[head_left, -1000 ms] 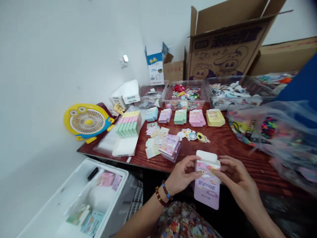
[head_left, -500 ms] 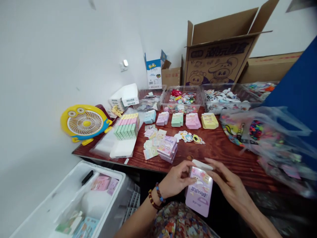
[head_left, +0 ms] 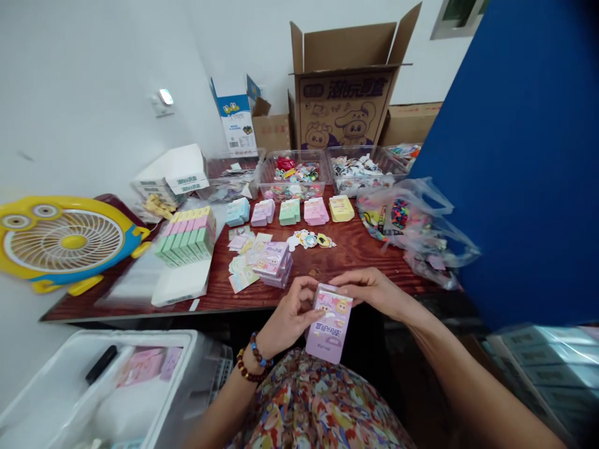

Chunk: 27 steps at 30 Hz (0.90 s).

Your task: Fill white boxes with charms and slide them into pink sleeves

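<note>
A small purple printed carton [head_left: 329, 330] is held over my lap at the table's front edge. My left hand [head_left: 296, 312] grips its left side, thumb across the printed front. My right hand [head_left: 372, 290] has its fingers at the carton's upper end, where the white flap no longer shows. Just beyond my left hand is a stack of purple cartons [head_left: 272, 260], beside loose printed cards [head_left: 243, 272]. Further back stand piles of flattened cartons: blue [head_left: 238, 212], purple [head_left: 262, 212], green [head_left: 289, 212], pink [head_left: 316, 211] and yellow [head_left: 341, 209].
An open display box of small cartons [head_left: 187, 237] stands left, by a yellow fan [head_left: 70, 240]. Clear bins [head_left: 294, 190] of small items line the back, before a large cardboard box [head_left: 344, 109]. A plastic bag [head_left: 416, 218] lies right; a white foam box [head_left: 182, 340] sits lower left.
The white flap at the carton's top has folded down, with my right fingers now at that end. My view has turned to the right, so the table things appear further left.
</note>
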Motion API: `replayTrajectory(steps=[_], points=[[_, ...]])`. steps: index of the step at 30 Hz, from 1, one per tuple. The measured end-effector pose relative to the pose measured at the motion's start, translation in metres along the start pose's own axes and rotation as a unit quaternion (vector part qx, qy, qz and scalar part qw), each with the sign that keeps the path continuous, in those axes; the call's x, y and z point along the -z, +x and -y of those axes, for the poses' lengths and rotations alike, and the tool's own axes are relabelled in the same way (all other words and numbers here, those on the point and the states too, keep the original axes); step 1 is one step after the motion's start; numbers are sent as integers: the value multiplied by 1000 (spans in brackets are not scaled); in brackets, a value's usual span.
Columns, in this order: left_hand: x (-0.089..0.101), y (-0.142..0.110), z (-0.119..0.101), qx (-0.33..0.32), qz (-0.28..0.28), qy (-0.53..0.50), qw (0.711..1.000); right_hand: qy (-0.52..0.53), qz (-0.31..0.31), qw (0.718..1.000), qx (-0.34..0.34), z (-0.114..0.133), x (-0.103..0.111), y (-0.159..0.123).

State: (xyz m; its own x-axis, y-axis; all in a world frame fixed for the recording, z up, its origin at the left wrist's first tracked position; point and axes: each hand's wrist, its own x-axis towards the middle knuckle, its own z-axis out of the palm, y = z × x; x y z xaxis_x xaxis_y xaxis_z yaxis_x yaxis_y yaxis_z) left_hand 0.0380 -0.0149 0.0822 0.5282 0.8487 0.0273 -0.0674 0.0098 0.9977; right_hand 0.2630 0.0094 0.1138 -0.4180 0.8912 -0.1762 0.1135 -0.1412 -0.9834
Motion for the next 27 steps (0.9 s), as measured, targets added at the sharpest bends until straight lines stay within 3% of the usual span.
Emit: replayTrajectory(steps=[9,18,24,27], points=[[-2,-2,-7,-15,6,36,999,-42,-27,998,37,1,-4,-9],[0,-2,-4,-14,-15,77,997,-173,-48,976,124,-4,-4,-6],[-1,-2,-4,-10,-39,99,994,-301,-1,932,204,-1,-1,-13],[-3,-2,-3,-11,-38,100,994,-345,-16,908,238,-4,-5,-20]])
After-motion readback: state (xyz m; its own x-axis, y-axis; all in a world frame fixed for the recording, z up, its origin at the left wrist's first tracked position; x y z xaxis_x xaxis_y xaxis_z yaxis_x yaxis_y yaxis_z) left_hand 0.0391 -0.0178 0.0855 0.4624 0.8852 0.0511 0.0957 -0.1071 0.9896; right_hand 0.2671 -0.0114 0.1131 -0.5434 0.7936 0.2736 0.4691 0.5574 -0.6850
